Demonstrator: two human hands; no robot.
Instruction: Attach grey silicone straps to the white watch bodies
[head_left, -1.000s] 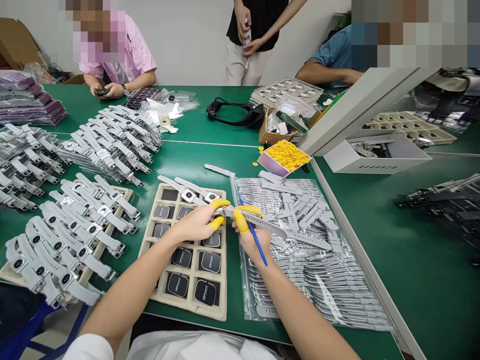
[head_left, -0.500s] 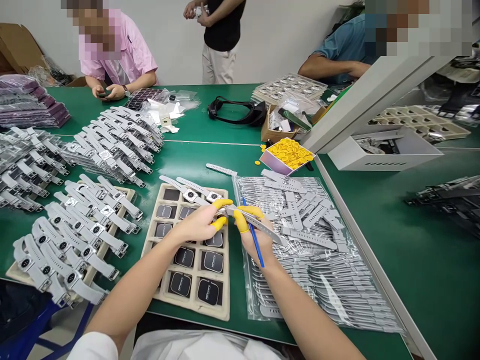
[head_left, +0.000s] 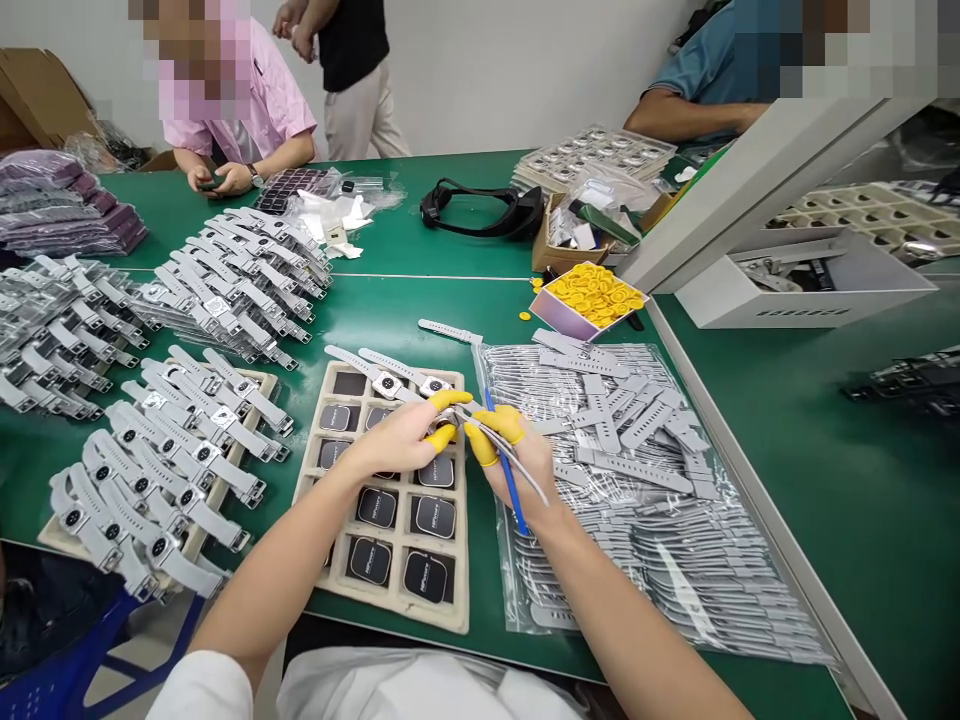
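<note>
My left hand [head_left: 401, 437], with yellow finger cots on thumb and forefinger, pinches a watch case [head_left: 448, 420] above the tray. In my right hand [head_left: 525, 465], also in yellow finger cots, is a grey watch strap [head_left: 535, 484], its end against the case. A slim blue pen-like tool [head_left: 514, 500] lies across the same palm. Below my left hand, a beige compartment tray [head_left: 462, 590] holds square dark watch faces [head_left: 427, 577]. Two watches with grey straps [head_left: 388, 384] rest across its far end. How strap and case meet is hidden by my fingertips.
Many grey straps [head_left: 600, 400] lie on plastic bags at right. Strapped watches [head_left: 172, 450] fill a tray at left, with stacks behind. A box of yellow finger cots [head_left: 592, 297], black goggles [head_left: 480, 210] and a slanted post [head_left: 705, 215] stand farther back. People are across the table.
The strap in my right hand has turned edge-on, its free end dipping. My view has shifted slightly left. A standing person in the background has moved left.
</note>
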